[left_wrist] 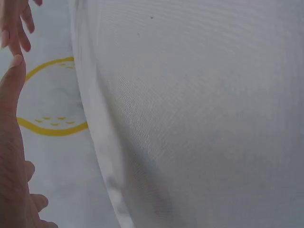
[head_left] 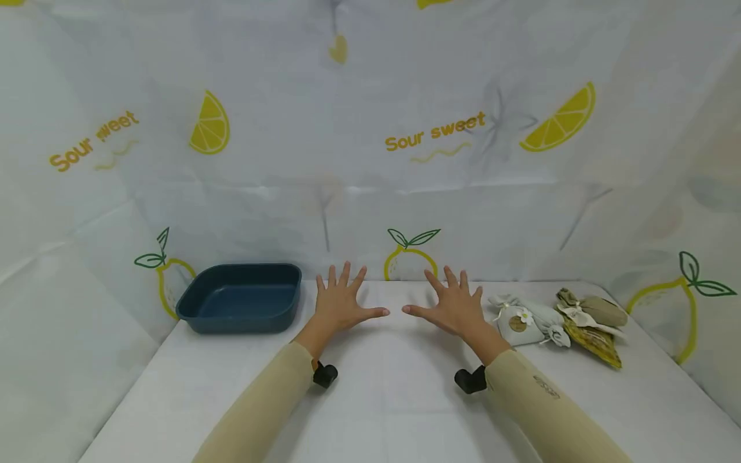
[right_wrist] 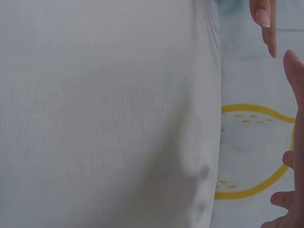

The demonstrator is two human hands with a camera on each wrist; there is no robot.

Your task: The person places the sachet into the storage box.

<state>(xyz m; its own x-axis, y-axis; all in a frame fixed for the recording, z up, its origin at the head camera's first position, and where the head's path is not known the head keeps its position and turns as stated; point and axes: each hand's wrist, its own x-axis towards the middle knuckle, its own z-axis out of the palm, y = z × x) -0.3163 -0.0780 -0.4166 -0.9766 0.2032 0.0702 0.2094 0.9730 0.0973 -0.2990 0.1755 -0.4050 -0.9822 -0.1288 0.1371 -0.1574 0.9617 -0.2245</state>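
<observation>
Both hands hover above the white table with fingers spread and nothing in them. My left hand (head_left: pixel 338 305) is just right of a dark blue rectangular basin (head_left: pixel 237 326), without touching it. My right hand (head_left: pixel 454 307) lies nearest to a small group of fabric pouches at the right. Among these are a pale grey pouch (head_left: pixel 518 325) with a white flower, a brown pouch (head_left: pixel 602 311) and a yellow patterned pouch (head_left: pixel 596 344). The thumbs point toward each other with a gap between them. In the left wrist view the left hand (left_wrist: pixel 14 156) shows at the edge.
A white cloth (head_left: pixel 382 411) covers the table. Behind and at the sides hangs a white curtain (head_left: pixel 359 212) printed with lemons and "Sour sweet". Each wrist carries a small black camera, one (head_left: pixel 325 375) on the left and one (head_left: pixel 470 381) on the right.
</observation>
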